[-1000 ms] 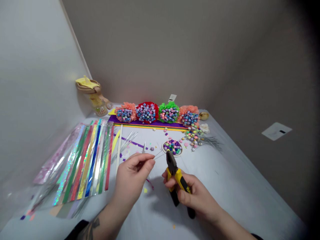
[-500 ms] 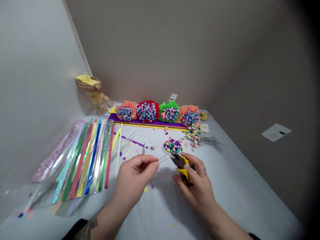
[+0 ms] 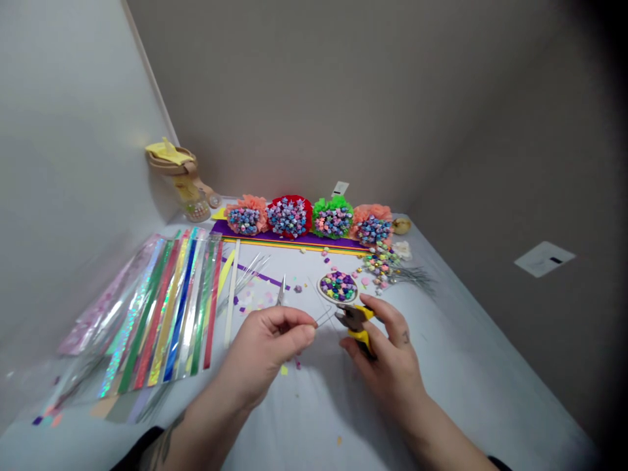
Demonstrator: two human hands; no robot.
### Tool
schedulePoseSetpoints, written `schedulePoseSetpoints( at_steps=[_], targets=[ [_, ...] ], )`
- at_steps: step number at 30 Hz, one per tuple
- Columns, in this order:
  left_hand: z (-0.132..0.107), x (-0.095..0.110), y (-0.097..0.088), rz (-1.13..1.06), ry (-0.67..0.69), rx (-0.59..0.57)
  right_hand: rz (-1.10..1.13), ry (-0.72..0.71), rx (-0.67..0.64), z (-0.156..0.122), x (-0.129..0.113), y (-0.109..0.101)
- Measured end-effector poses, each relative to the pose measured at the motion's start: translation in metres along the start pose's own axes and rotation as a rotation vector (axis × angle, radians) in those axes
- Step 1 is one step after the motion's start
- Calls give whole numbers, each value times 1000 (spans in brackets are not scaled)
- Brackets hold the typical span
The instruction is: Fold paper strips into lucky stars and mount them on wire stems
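Between thumb and forefinger of my left hand [image 3: 275,350] is a thin wire [image 3: 324,318], its free end pointing right and showing a bend. My right hand [image 3: 390,360] is closed round pliers with yellow and black handles [image 3: 362,337]. The dark jaws point left, close to the wire's end; whether they touch it I cannot tell. Just beyond the pliers sits a small bowl of colourful folded paper stars [image 3: 338,286]. Scissors [image 3: 281,291] lie past my left hand, their handles hidden behind it.
Packs of shiny paper strips [image 3: 161,314] cover the left side. Four ruffled star bouquets [image 3: 288,217] line the back on purple sheets [image 3: 223,229]. Loose stars [image 3: 381,261] and a bundle of wires [image 3: 415,278] lie back right. A cup with a tan holder [image 3: 189,190] stands back left.
The pliers' jaws have shifted slightly and turned beside the wire's end. A bend now shows at the wire's tip. My left hand has moved slightly right.
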State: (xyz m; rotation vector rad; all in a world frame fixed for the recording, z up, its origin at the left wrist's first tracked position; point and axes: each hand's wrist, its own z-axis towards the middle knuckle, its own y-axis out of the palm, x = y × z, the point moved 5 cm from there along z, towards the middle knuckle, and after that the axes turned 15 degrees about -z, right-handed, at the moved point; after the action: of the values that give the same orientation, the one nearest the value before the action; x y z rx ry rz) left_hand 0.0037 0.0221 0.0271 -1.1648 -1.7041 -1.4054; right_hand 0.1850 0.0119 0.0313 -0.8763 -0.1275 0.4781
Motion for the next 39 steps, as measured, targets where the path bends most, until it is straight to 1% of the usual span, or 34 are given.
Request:
schedulePoseSetpoints(
  at_steps=[3,9,13,19,22,25,30,32,34,35,39],
  targets=[
    [0,-2,0,7,-26,-13,-18,-11,4,0,0,0],
    [1,0,2,-15,-14,-17,-13,1,-19,-1,2,0],
    [1,1,2,-25,-12,-15,20,3,-23,-2,3,-1],
    [2,7,1,35,28,-15,95,-17,-24,-3,2,-3],
    [4,11,-1,54,53,-12,144,-42,-59,-2,0,-6],
    [6,14,-5,70,66,-15,213,-62,-125,0,-1,-8],
    [6,15,-5,77,31,-77,311,-74,-218,2,0,-11],
    [5,16,-5,73,27,-75,334,-93,-235,3,1,-11],
    [4,16,-5,54,11,-72,322,-99,-211,4,3,-11],
    [3,15,-4,39,-16,-79,294,-92,-178,4,5,-11],
    [0,2,2,-42,-223,-185,117,-83,-23,5,12,-11]
  ],
)
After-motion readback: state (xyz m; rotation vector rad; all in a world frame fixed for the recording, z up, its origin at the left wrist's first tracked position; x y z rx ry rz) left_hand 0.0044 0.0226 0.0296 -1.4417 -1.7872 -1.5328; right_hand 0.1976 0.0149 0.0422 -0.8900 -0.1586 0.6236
